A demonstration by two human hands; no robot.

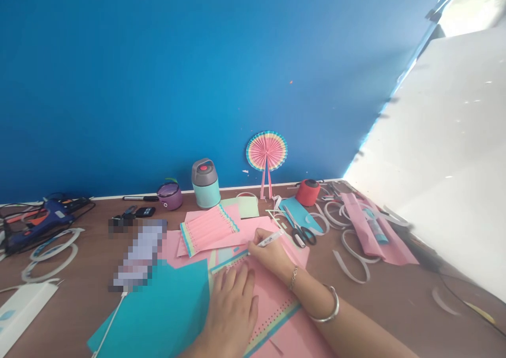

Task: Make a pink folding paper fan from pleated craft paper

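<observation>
My right hand (271, 250) is closed around a white marker (272, 238) with lettering on its barrel, its tip near the upper border of a pink paper sheet (276, 289). Blue and yellow strips and rows of dark dots run along the sheet's two edges. My left hand (233, 300) lies flat with fingers stretched out, partly on this sheet, pressing near its left side. Under the left forearm spreads a teal paper sheet (162, 305). Just beyond the hands rests a pleated pink paper (209, 229) with blue and yellow edges.
A round paper fan (266, 151) stands against the blue wall. Scissors (302, 235) lie right of the papers, near a red round object (307, 192). A grey-and-mint flask (206, 185), a purple pot (169, 195), a phone (140, 252) and a blue glue gun (45, 221) are to the left.
</observation>
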